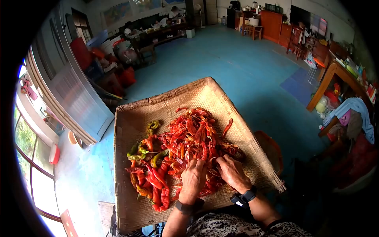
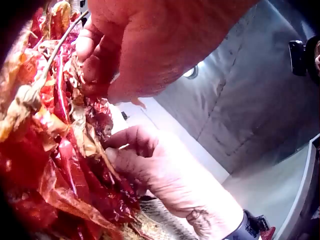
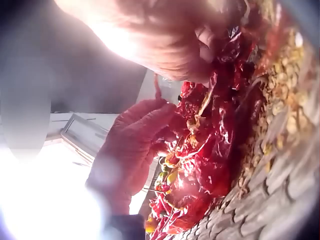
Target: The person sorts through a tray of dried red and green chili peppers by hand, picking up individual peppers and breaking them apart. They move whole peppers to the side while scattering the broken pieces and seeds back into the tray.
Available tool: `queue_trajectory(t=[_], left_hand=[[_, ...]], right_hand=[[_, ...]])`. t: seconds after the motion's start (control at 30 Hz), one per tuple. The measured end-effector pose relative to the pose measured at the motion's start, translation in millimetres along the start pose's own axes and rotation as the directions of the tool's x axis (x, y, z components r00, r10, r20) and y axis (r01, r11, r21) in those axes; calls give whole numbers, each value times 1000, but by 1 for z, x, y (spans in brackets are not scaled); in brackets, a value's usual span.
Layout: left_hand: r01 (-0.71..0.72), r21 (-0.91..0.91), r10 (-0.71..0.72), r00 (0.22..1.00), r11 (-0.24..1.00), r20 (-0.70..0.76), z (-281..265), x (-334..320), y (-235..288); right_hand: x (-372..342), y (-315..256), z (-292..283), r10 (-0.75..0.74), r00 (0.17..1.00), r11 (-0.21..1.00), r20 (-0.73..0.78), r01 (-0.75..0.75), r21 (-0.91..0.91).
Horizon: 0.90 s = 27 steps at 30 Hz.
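Note:
A heap of dried red chili peppers (image 1: 193, 128) lies in a shallow woven bamboo tray (image 1: 136, 211). Both hands work at the near side of this heap, side by side. With bent fingers, my left hand (image 1: 194, 175) grips dried chilies; its fingertips are partly hidden among them. Close to its right, my right hand (image 1: 233, 172) pinches a dried chili between thumb and fingers, as the left wrist view shows. Fresher, glossy red chilies (image 1: 158, 183) are grouped left of the heap, with several green chilies (image 1: 138, 152) above them. Wrinkled, papery skins (image 3: 215, 160) show close up in the right wrist view.
One single chili (image 1: 227, 127) lies apart on the tray's right side. Pale seeds (image 3: 287, 107) are scattered over the weave. A round basket (image 1: 269, 152) sits beyond the tray's right edge. An open door (image 1: 75, 79) stands left, and a cluttered wooden table (image 1: 335, 75) right.

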<state>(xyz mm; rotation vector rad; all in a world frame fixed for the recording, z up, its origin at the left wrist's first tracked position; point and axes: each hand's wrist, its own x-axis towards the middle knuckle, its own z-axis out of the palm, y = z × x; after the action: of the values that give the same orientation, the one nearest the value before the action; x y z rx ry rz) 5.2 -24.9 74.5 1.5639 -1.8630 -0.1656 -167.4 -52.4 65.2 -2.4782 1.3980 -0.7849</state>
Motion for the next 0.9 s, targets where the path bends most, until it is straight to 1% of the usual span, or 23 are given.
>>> queue_trajectory(t=[0.03,0.1,0.13,0.17,0.23,0.27,0.3,0.33,0.37,0.47,0.5,0.57,0.6,0.63,0.7,0.73,0.77,0.8,0.83,0.87,0.9], left_hand=[[10,-59,-12,1000,998,-27,-3,0,1],[26,-84,-30,999,996,-40,-6,1,5],[58,-140,-63,997,989,-36,-6,1,5],[90,-196,-97,995,976,-29,-7,0,5],[98,-212,-104,994,972,-18,-8,0,6],[102,-295,-117,993,950,-34,-7,0,7],[102,-375,-130,990,921,-50,-6,2,8],[126,-452,-154,988,883,-26,-2,0,5],[128,-451,-157,987,883,-27,-4,1,6],[182,-512,-175,983,840,62,-9,-1,6],[183,-515,-176,982,837,63,-8,-3,5],[135,-536,-124,991,833,56,-7,-2,5],[75,-502,-82,997,862,9,-11,-1,9],[73,-512,-81,997,856,5,-12,-1,13],[35,-502,-27,999,864,23,-15,-2,16],[28,-554,-18,1000,832,24,-17,-3,21],[43,-551,-29,999,833,34,-16,-3,24],[66,-580,-38,997,812,61,-15,-5,26],[93,-608,-46,995,789,92,-15,-7,29],[129,-630,-58,990,766,131,-19,-6,33],[162,-731,-70,985,663,155,-19,-4,36]], right_hand=[[0,-1,-2,-1,1000,1000,-3,1,-3],[-3,-8,-9,36,997,998,-68,-33,54],[-3,-13,-14,31,987,993,-157,-13,115],[-3,-19,-23,28,983,990,-184,-3,139],[-6,-16,-27,10,982,981,-189,27,192],[-11,-15,-29,12,982,981,-187,24,192],[-17,-14,-31,81,985,973,-153,-45,227],[-20,-13,-33,146,982,959,-116,-112,261],[-21,-10,-38,77,954,968,-291,-2,252],[-30,-4,-67,195,834,975,-516,-109,192],[-32,4,-78,216,785,975,-581,-146,166],[-30,21,-94,176,704,969,-689,-247,-5],[-31,32,-97,217,716,962,-663,-271,23],[-31,33,-98,208,718,963,-664,-270,10],[-32,29,-92,186,821,888,-540,-376,-266],[-37,26,-78,218,837,929,-502,-335,-156],[-33,1,-75,207,871,973,-445,-229,3],[-36,-21,-59,306,904,916,-299,-194,351],[-32,-31,-56,214,967,847,-139,-113,519],[-30,-35,-42,164,985,799,-49,-103,592],[-27,-42,-42,152,987,769,51,-150,621]])
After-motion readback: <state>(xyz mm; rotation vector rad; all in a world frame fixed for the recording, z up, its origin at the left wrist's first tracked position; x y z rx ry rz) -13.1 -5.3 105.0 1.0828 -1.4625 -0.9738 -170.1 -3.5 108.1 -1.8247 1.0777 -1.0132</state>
